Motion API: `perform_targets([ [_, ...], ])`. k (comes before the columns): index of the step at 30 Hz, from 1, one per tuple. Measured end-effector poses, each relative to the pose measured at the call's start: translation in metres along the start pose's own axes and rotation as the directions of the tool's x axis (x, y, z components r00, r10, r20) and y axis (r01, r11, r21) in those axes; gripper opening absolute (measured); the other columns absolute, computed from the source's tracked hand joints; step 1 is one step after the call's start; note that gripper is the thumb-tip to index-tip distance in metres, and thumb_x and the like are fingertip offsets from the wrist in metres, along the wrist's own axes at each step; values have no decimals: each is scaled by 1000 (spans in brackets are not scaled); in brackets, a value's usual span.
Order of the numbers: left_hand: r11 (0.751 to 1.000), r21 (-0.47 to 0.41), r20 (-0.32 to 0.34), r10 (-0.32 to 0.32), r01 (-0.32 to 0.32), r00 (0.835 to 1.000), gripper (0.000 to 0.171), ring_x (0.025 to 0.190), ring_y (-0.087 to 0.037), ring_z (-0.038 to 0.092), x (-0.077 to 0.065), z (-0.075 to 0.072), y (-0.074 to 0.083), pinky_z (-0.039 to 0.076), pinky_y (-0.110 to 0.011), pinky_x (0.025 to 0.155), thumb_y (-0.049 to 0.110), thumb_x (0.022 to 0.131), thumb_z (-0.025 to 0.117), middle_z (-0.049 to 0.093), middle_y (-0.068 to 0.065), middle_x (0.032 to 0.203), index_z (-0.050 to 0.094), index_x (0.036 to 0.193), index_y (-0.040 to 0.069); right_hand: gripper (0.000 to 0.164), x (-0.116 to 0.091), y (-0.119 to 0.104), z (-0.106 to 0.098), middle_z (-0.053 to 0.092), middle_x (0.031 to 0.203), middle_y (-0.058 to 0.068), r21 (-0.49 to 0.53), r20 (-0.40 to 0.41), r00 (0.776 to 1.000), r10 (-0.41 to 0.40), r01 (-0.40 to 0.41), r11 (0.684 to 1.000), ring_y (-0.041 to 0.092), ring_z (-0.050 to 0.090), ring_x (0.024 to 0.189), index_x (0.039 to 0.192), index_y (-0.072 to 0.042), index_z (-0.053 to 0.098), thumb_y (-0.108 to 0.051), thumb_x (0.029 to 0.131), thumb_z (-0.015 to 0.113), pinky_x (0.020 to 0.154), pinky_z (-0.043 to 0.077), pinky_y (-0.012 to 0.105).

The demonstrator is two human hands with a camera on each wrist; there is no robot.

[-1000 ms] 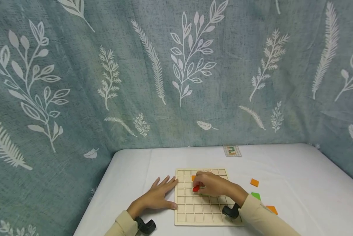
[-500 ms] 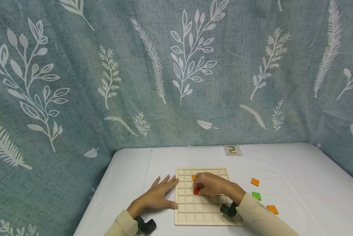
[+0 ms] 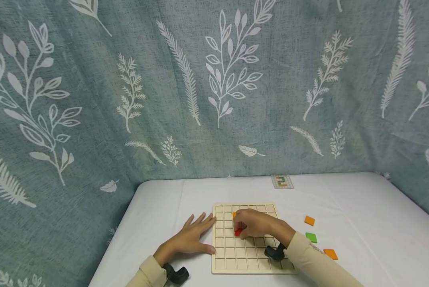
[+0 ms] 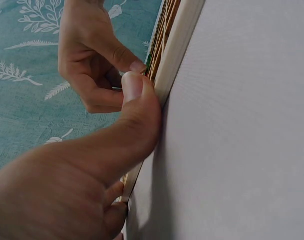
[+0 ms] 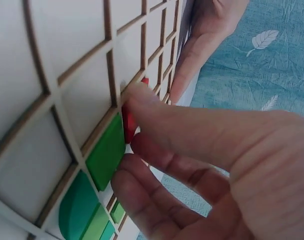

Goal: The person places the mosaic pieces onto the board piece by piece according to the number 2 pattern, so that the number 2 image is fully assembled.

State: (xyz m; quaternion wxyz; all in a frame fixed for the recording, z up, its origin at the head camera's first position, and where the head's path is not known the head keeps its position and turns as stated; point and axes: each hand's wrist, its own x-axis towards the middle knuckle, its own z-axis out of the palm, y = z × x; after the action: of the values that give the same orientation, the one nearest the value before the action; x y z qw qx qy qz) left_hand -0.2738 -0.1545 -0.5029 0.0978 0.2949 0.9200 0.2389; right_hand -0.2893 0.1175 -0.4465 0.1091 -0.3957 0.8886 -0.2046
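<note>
A pale wooden grid board (image 3: 232, 263) lies on the white table. Over its middle, my right hand (image 3: 255, 223) pinches a small red tile (image 3: 238, 232) at one of the cells. In the right wrist view the thumb covers part of the red tile (image 5: 128, 122), which borders a green tile (image 5: 107, 152). A dark green rounded piece (image 5: 78, 206) and lighter green pieces sit in nearby cells. An orange tile (image 3: 234, 214) shows just beyond the hand. With fingers spread, my left hand (image 3: 193, 238) rests on the table, its thumb and fingertips touching the board's left edge.
To the board's right lie an orange tile (image 3: 309, 220), a green tile (image 3: 311, 237) and another orange tile (image 3: 331, 254). A small patterned card (image 3: 282, 181) is at the table's back edge. A leaf-print curtain (image 3: 200, 99) hangs behind.
The red tile has gone down slightly toward the board and looks flatter in its cell. My right wrist has shifted a little left. The left hand has stayed in place.
</note>
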Motion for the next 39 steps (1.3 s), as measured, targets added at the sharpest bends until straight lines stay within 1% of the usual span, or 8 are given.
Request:
perform_targets([
  [5, 1000, -10, -5, 7, -7, 1000, 104, 156, -33, 11, -1, 0, 0, -2, -61, 124, 66, 79, 71, 20, -5, 167, 28, 159, 16, 13, 0, -3, 1, 61, 87, -5, -22, -25, 1000, 0, 0, 1000, 3, 49, 76, 87, -14, 72, -1, 88, 73, 70, 47, 22],
  [9, 1000, -13, -5, 10, -10, 1000, 104, 156, -33, 12, 0, 1, -1, -2, -61, 124, 67, 79, 71, 20, -5, 167, 28, 159, 16, 15, 0, -3, 2, 63, 85, -5, -18, -38, 999, -5, 5, 1000, 2, 49, 74, 85, -13, 71, 2, 87, 73, 69, 47, 21],
  [18, 1000, -2, -14, 8, -8, 1000, 105, 156, -33, 12, 0, 2, -2, -2, -61, 124, 68, 78, 71, 21, -5, 167, 29, 159, 17, 18, -2, -3, 1, 64, 84, -2, -23, -54, 997, -46, 45, 999, 1, 53, 74, 85, -12, 72, 6, 86, 72, 68, 50, 20],
  [24, 1000, 6, -12, 5, -4, 1000, 104, 157, -32, 12, 0, 1, -2, -2, -60, 124, 67, 78, 71, 21, -5, 167, 28, 159, 18, 15, -3, -2, 4, 64, 85, -2, -30, -75, 995, -59, 57, 998, 0, 52, 75, 86, -10, 73, 5, 87, 71, 68, 50, 19],
  [27, 1000, 7, -8, 11, -11, 1000, 104, 157, -33, 11, 0, 0, -1, -2, -60, 124, 67, 78, 71, 20, -5, 167, 28, 159, 17, 12, -6, -1, 4, 65, 87, -2, -48, -84, 994, -64, 60, 997, 1, 54, 77, 90, -10, 75, 1, 88, 72, 70, 52, 21],
  [31, 1000, 8, -9, 20, -20, 1000, 104, 157, -32, 11, 2, -1, -1, -2, -61, 124, 68, 79, 70, 19, -5, 167, 27, 159, 17, 8, -15, -3, 2, 68, 95, -4, -70, -101, 994, -41, 34, 997, 7, 60, 87, 97, -12, 76, -8, 92, 71, 77, 54, 25],
  [34, 1000, 4, -10, 17, -17, 1000, 105, 157, -32, 11, 3, -1, -1, -2, -61, 124, 68, 78, 71, 20, -5, 167, 28, 159, 17, 10, -27, -3, -3, 69, 101, -3, -66, -124, 992, -30, 22, 998, 13, 64, 94, 101, -12, 76, -12, 93, 71, 80, 56, 27],
  [39, 1000, -8, -6, 11, -11, 1000, 105, 156, -33, 11, 1, 1, 0, -2, -61, 124, 67, 77, 72, 21, -6, 167, 29, 159, 16, 12, -57, 1, -11, 69, 102, -1, -17, -175, 983, -61, 59, 998, 10, 64, 92, 104, -10, 74, -10, 93, 70, 75, 56, 24],
])
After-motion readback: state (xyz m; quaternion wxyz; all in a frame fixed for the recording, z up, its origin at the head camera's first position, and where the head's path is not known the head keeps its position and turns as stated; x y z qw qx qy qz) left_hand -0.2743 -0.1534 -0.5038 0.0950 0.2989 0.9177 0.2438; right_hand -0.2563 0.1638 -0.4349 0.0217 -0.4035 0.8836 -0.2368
